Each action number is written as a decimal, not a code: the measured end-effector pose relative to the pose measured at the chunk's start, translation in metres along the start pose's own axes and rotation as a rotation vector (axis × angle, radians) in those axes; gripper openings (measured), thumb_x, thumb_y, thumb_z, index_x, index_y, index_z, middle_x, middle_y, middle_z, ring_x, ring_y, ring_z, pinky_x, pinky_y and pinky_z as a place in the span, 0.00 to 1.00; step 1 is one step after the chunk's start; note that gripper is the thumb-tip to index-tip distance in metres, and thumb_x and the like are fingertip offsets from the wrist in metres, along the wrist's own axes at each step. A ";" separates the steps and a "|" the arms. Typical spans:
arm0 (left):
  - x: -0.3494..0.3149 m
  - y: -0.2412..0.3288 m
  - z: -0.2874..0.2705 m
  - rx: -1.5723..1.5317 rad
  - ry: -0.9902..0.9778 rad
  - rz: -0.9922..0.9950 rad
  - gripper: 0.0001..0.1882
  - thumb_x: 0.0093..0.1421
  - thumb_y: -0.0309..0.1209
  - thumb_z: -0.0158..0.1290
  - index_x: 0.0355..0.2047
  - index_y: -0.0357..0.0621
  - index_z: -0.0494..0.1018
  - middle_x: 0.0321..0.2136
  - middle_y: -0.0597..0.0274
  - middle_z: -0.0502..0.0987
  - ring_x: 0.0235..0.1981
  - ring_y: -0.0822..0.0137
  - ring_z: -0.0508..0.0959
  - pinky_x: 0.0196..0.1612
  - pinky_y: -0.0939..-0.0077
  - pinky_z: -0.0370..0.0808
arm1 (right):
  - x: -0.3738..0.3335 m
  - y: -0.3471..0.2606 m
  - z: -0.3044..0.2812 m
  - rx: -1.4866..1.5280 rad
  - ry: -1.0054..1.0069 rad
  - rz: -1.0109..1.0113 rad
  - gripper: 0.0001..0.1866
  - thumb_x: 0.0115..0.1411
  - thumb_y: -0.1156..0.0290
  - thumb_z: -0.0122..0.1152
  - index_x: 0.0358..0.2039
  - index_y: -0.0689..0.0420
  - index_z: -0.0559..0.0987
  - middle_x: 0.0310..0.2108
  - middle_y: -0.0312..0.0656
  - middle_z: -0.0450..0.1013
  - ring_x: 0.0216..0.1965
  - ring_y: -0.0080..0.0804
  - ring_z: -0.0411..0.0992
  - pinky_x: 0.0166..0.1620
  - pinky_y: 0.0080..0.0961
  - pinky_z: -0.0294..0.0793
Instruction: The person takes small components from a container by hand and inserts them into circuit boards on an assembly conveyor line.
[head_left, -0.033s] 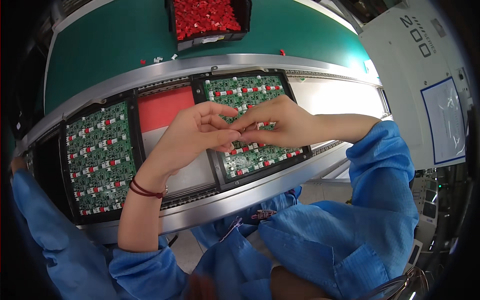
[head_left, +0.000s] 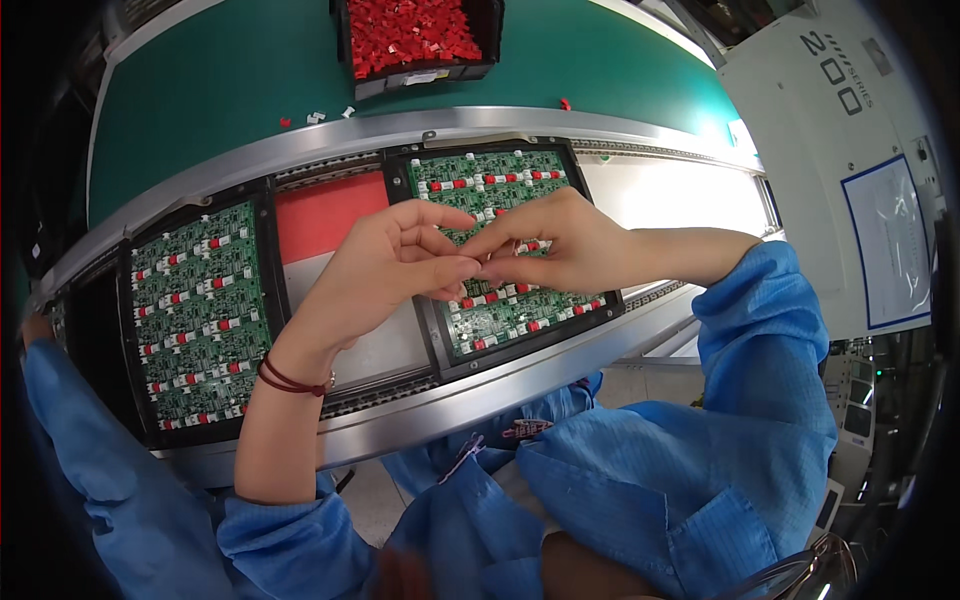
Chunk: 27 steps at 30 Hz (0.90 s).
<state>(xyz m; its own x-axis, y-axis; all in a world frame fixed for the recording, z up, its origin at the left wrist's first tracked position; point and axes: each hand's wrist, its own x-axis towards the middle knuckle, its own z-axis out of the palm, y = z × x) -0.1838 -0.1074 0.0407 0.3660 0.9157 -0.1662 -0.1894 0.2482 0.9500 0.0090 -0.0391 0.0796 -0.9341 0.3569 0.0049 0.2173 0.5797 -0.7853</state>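
Note:
My left hand (head_left: 385, 265) and my right hand (head_left: 560, 245) meet fingertip to fingertip above the right-hand green circuit board (head_left: 480, 325). Thumb and fingers of the right hand are pinched together. On the left, the fingers curl toward the thumb, whose tip touches the right fingertips. Anything between them is too small or too hidden to make out. The board beneath lies in a black carrier frame (head_left: 440, 350) and bears rows of red and white connectors, partly covered by my hands. A dark red cord (head_left: 290, 378) circles my left wrist.
Left of my hands, another circuit board (head_left: 195, 330) sits in its frame, a red sheet (head_left: 325, 215) between the two. Beyond the metal rail (head_left: 480, 122), a black bin (head_left: 425, 78) holds many red pieces. Loose bits lie near it. At far left is another person's blue sleeve (head_left: 80, 430).

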 end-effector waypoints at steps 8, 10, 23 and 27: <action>0.004 -0.008 -0.003 -0.013 0.090 -0.031 0.21 0.54 0.28 0.52 0.48 0.37 0.61 0.31 0.56 0.75 0.30 0.71 0.75 0.36 0.79 0.73 | -0.007 0.027 0.004 -0.018 -0.004 0.065 0.08 0.51 0.78 0.56 0.33 0.61 0.75 0.29 0.42 0.74 0.29 0.26 0.74 0.33 0.19 0.74; 0.008 -0.014 -0.005 0.001 0.093 -0.005 0.19 0.55 0.28 0.50 0.47 0.37 0.62 0.31 0.56 0.74 0.31 0.71 0.75 0.36 0.80 0.73 | -0.018 0.034 0.001 -0.028 -0.016 0.105 0.08 0.51 0.79 0.56 0.34 0.61 0.74 0.29 0.41 0.74 0.30 0.26 0.74 0.33 0.19 0.73; 0.010 -0.015 -0.026 0.104 0.178 0.065 0.11 0.57 0.27 0.46 0.41 0.37 0.68 0.29 0.62 0.73 0.31 0.74 0.74 0.36 0.83 0.71 | -0.045 0.056 -0.003 0.056 -0.065 0.383 0.08 0.54 0.75 0.54 0.35 0.63 0.73 0.32 0.41 0.73 0.30 0.26 0.74 0.34 0.21 0.73; 0.012 -0.021 -0.031 0.111 0.183 0.059 0.11 0.57 0.27 0.46 0.41 0.37 0.68 0.29 0.62 0.73 0.31 0.75 0.74 0.37 0.84 0.71 | -0.057 0.059 0.003 -0.122 -0.081 0.336 0.06 0.53 0.75 0.55 0.33 0.61 0.74 0.29 0.42 0.73 0.28 0.27 0.74 0.33 0.22 0.73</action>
<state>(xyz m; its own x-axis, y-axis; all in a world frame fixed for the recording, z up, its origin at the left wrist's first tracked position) -0.2034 -0.0920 0.0108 0.1838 0.9722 -0.1452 -0.1004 0.1655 0.9811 0.0741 -0.0279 0.0311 -0.8233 0.4859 -0.2934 0.5433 0.5248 -0.6553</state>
